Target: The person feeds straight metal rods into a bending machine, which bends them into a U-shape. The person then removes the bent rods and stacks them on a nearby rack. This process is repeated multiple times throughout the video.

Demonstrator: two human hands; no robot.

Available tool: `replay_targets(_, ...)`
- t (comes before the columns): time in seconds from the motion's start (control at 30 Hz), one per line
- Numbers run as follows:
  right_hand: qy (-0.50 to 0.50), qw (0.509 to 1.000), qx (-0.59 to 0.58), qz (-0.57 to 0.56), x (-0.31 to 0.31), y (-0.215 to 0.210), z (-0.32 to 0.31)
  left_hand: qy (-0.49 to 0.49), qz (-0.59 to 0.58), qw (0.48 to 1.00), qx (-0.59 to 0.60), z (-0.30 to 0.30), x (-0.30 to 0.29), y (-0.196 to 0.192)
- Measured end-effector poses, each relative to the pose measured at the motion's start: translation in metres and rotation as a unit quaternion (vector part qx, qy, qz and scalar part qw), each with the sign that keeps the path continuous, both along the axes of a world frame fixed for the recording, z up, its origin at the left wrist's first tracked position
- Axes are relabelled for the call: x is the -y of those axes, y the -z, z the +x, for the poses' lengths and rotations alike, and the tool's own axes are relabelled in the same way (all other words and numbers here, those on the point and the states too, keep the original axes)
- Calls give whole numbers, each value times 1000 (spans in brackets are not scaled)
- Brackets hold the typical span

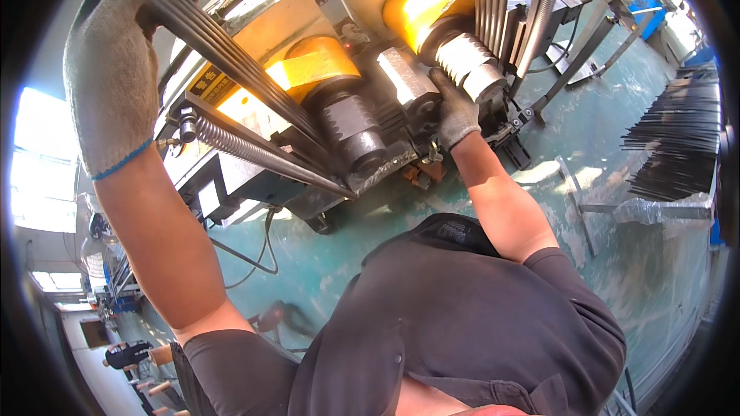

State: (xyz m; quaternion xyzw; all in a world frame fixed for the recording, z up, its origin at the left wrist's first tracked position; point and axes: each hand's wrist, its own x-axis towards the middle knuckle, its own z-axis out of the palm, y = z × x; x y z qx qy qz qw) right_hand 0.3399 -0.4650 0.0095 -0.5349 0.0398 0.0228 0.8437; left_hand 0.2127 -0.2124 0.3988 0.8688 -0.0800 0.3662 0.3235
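My left hand [116,77], in a grey knitted glove with a blue cuff edge, is raised at the upper left. Its fingers curl around a bundle of long thin metal rods [231,62] that slants down to the machine. My right hand [458,114], in a similar glove with dark fingers, is closed against the lower right end of a steel block [406,77]; some fingers are hidden. This block sits between a ridged steel roller [351,125] on the left and another ridged roller [466,62] on the right, both below yellow housings [320,62].
A spring-wrapped bar [247,145] lies left of the rollers. More upright rods [491,0] stand at the right roller. Many dark thin rods [674,135] lie on a rack at the far right. A cable [270,250] hangs over the green floor [331,243]. Another person [127,354] is far left.
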Motion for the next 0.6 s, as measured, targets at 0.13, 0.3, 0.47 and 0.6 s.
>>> replay_targets(0.13, 16, 990, -118, 74, 5, -40, -11, -27, -59, 998, 18, 5, 5, 7)
replay_targets(0.3, -25, 997, -20, -76, 14, 31, 9, -94, -72, 992, -39, -16, 10, 6)
replay_targets(0.47, -78, 985, 15, -151, 14, 37, 0, -22, -37, 988, -151, -26, -19, 3)
replay_targets(0.6, -94, 985, 9, -148, 17, 18, -8, -45, 56, 988, -140, -31, -27, 5)
